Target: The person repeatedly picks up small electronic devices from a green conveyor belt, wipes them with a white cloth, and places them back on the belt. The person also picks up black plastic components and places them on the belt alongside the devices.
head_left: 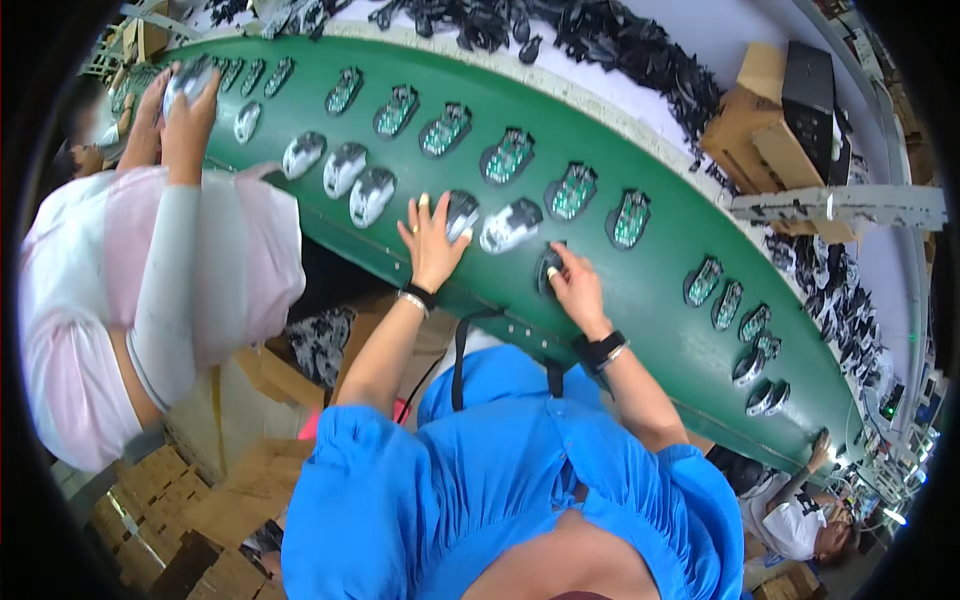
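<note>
My left hand is spread over the near edge of a green belt, fingers stretched apart. Its thumb and fingertips lie beside or against a black-and-white mouse shell; I cannot tell whether they press on it. Just right of that shell lies another white mouse shell with a dark patch. With thumb and fingers my right hand grips a small dark mouse part at the belt surface, partly hidden by the fingers. Beyond both hands runs a row of mouse bases with green circuit boards.
The green belt curves across the view. White mouse shells lie to the left. Heaps of black parts line the far ledge, with a cardboard box at right. A co-worker holds a mouse at left; another person is at far right.
</note>
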`<control>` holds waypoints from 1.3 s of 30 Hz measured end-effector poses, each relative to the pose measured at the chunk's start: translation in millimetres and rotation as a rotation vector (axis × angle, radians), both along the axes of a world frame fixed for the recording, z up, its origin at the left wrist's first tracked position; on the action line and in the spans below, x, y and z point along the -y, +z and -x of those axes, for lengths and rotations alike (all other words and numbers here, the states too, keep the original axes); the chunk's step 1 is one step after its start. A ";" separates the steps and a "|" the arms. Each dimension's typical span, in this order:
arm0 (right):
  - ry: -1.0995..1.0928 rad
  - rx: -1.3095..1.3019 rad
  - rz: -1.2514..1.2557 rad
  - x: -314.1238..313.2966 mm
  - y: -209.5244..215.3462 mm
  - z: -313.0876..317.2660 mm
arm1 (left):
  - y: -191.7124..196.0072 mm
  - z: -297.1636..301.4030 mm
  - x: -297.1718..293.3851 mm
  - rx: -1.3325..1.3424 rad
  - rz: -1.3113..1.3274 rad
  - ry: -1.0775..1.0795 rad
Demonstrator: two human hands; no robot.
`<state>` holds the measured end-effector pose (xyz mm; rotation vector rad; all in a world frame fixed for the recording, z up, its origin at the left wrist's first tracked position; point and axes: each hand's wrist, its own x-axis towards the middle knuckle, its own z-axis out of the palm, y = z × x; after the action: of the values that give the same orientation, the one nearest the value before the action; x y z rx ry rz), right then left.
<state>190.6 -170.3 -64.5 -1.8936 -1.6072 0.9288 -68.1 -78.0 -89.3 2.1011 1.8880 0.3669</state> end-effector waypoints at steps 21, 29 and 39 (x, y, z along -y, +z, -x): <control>-0.135 -0.215 0.117 -66.2 -3.4 16.5 | 71.4 58.5 88.3 0.455 0.712 -0.529; -0.109 -0.056 0.118 -56.1 -17.5 18.8 | 82.2 125.5 118.4 -0.026 0.875 -0.415; -0.131 -0.141 0.106 -16.9 4.9 -1.5 | 24.7 -38.3 -35.7 0.196 0.081 -0.114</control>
<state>192.1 -153.3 -59.6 -1.9309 -1.3596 1.0836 -29.8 -42.3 -64.5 2.0280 1.6381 0.4455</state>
